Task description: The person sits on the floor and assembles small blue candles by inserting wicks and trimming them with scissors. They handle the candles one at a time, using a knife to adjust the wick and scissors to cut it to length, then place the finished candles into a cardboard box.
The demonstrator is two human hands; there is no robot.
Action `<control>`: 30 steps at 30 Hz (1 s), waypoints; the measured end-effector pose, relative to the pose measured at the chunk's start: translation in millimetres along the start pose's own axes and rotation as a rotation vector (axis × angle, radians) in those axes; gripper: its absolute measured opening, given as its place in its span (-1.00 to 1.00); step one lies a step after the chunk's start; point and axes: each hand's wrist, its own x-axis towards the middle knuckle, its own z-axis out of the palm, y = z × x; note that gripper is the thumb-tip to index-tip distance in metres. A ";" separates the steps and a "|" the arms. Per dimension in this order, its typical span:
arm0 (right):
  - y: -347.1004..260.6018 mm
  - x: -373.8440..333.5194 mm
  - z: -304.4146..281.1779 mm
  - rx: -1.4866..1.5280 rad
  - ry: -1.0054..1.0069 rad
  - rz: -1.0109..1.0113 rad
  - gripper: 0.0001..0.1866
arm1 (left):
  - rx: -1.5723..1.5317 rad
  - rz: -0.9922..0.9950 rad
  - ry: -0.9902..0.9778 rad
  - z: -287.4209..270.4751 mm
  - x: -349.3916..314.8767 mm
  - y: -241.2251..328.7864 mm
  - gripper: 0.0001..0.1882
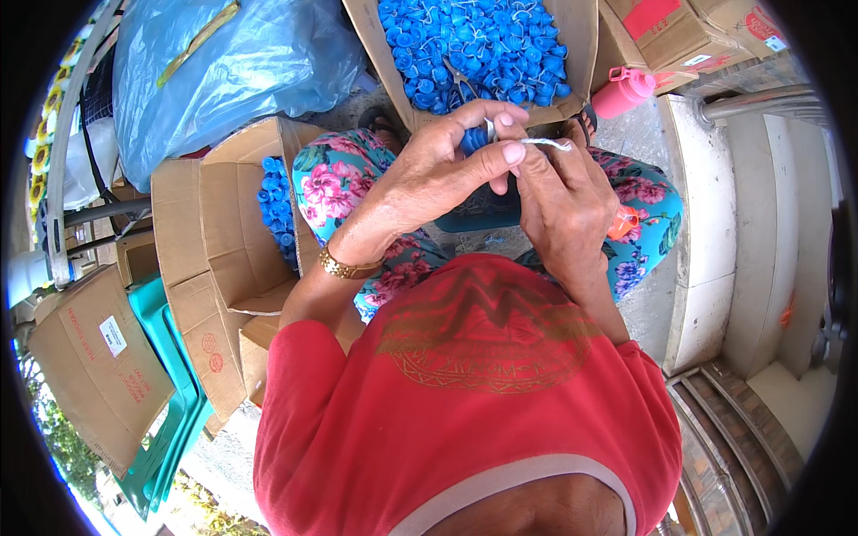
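My left hand (433, 170) is closed around a small ridged blue plastic piece (474, 140), which sits between the fingers and is partly covered by them. A white string (547, 142) runs from the fingertips toward the right. My right hand (563, 201) meets the left one, thumb and fingers pinched at the string. Just beyond both hands stands a cardboard box (585, 40) filled with many similar blue plastic pieces (483, 45), several with white strings. Something orange (623, 221) shows beside my right hand, against the flowered trousers; its kind is unclear.
At the left, an open carton (241, 223) holds more blue pieces, near a green plastic chair (170, 384) with flattened cardboard (103, 366) on it. A blue plastic bag (232, 80) lies far left. A pink bottle (624, 92) stands right of the box, near a pale step (702, 241).
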 end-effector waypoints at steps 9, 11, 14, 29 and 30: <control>-5.4 5.5 -11.1 -0.071 -0.042 -0.120 -0.62 | -0.401 -0.024 -0.030 -1.5 -4.5 -4.9 -0.58; -3.2 7.8 -11.3 -0.076 -0.027 -0.139 -0.59 | -0.300 0.071 -0.067 -2.1 -5.6 -3.5 -0.57; -3.8 12.0 -13.8 -0.055 -0.024 -0.105 -0.54 | -0.241 0.189 -0.133 -3.3 -6.3 -8.4 -0.49; 2.6 26.3 -19.3 -0.053 -0.007 -0.195 -0.46 | -0.390 0.333 -0.122 -2.5 -1.1 -17.9 -0.36; 1.4 24.7 -20.2 -0.042 -0.045 -0.159 -0.46 | -0.452 0.324 -0.105 -1.1 -1.6 -18.5 -0.39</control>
